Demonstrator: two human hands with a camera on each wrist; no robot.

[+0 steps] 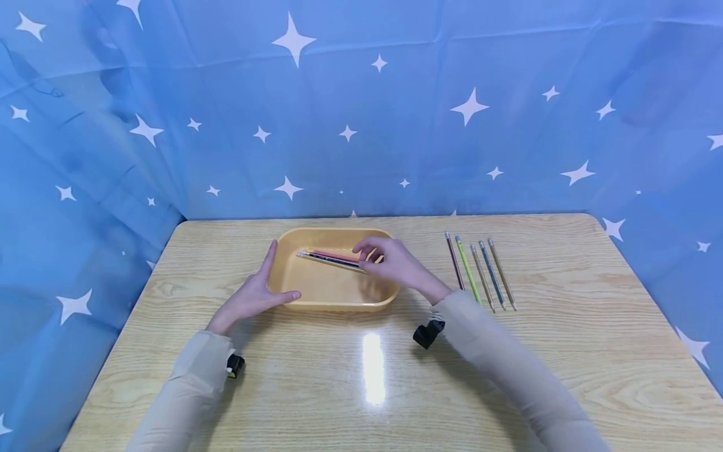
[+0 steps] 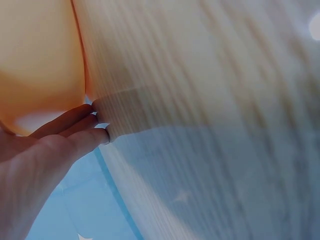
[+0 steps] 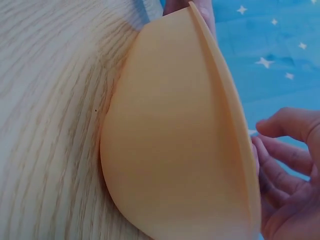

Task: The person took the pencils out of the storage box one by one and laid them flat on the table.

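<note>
A shallow orange-yellow plastic tray (image 1: 339,307) sits on the table toward the back. Inside it lie several pencils (image 1: 333,258), one pinkish, one dark and one plain wood-coloured, side by side. My left hand (image 1: 257,295) spans the tray's left front corner, thumb over the front rim and straight fingers along the left side. My right hand (image 1: 390,260) is over the tray's right part, its bent fingers and thumb right at the pencils' right ends. In the right wrist view the tray wall hides what lies under those fingertips, so I cannot tell whether they pinch a pencil.
Right of the tray, several more pencils lie in a row on the table, among them a green pencil (image 1: 467,269) and a blue pencil (image 1: 492,274). My right forearm passes close by their lower ends. A blue star-patterned cloth (image 1: 395,144) hangs behind the wooden table (image 1: 316,376).
</note>
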